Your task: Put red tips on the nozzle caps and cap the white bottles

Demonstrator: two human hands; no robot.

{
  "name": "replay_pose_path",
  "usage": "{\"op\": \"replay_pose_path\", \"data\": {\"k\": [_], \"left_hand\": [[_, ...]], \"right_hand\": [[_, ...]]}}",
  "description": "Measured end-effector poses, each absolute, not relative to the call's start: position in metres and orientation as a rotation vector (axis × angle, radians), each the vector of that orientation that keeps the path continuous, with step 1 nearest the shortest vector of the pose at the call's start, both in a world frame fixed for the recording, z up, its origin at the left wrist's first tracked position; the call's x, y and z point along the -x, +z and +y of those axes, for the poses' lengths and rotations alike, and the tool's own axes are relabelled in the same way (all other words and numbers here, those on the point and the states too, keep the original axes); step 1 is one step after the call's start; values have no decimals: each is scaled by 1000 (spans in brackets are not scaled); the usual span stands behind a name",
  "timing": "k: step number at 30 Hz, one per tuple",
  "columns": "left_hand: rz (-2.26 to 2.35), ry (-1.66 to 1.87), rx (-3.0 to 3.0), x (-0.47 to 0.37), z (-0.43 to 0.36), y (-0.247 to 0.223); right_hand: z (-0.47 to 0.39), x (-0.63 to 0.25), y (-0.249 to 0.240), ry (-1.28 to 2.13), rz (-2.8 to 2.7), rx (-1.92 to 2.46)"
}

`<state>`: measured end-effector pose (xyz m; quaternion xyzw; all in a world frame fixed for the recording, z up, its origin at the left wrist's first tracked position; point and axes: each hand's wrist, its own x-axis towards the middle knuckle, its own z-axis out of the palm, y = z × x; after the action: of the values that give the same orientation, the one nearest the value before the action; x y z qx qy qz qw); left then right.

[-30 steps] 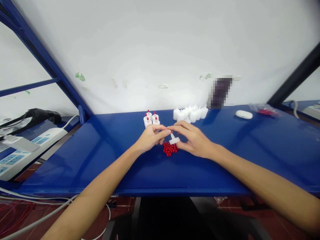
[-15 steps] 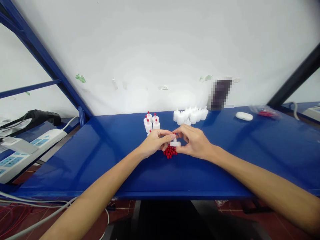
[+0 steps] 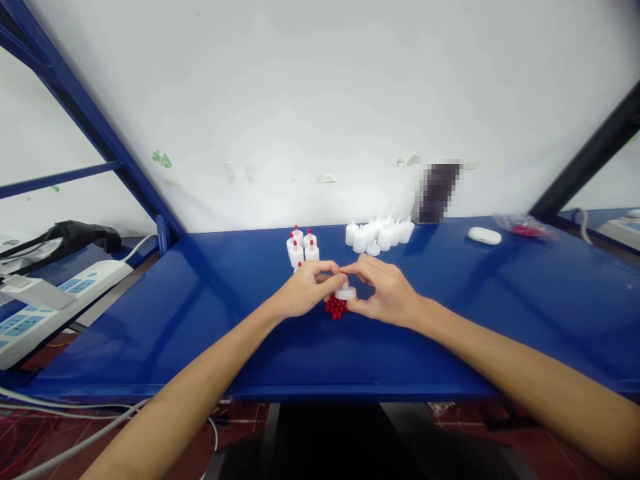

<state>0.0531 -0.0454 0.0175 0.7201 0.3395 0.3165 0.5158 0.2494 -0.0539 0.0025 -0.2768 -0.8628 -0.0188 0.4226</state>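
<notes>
Between my two hands is a white nozzle lid (image 3: 345,293), broad at the base with a narrow spout pointing up. My left hand (image 3: 309,288) is closed, thumb and fingers pinching the spout from the left. My right hand (image 3: 387,291) grips the lid from the other side, index fingertip over the top of the spout and thumb against the base. The fingers mostly hide the spout's tip. Just below lies a heap of small red caps (image 3: 336,308) on the blue table (image 3: 320,360). Beyond my left hand stand several white red-tipped bottles (image 3: 297,255).
Several white nozzle pieces without red tips (image 3: 385,237) stand in a cluster near the wall. Farther right lie a white oval case (image 3: 485,235) and a clear bag with red contents (image 3: 527,228). A power strip (image 3: 80,293) is at the left.
The nozzle lid and both hands have shifted slightly left. My right index finger has straightened over the top of the spout, covering the red tip that showed before.
</notes>
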Motion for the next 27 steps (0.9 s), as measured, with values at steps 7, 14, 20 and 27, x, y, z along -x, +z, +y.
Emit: {"op": "replay_pose_path", "data": {"k": [7, 14, 20, 27], "left_hand": [[1254, 1341, -2340, -11, -21, 25], [1341, 1206, -2629, 15, -7, 18], [1420, 965, -2719, 13, -7, 15], [1412, 1053, -2720, 14, -9, 17]], "right_hand": [[-36, -272, 17, -168, -2093, 959], [-12, -296, 11, 39, -2062, 1405], [-14, -292, 3, -73, -2132, 1523], [-15, -292, 4, -60, -2221, 1674]]}}
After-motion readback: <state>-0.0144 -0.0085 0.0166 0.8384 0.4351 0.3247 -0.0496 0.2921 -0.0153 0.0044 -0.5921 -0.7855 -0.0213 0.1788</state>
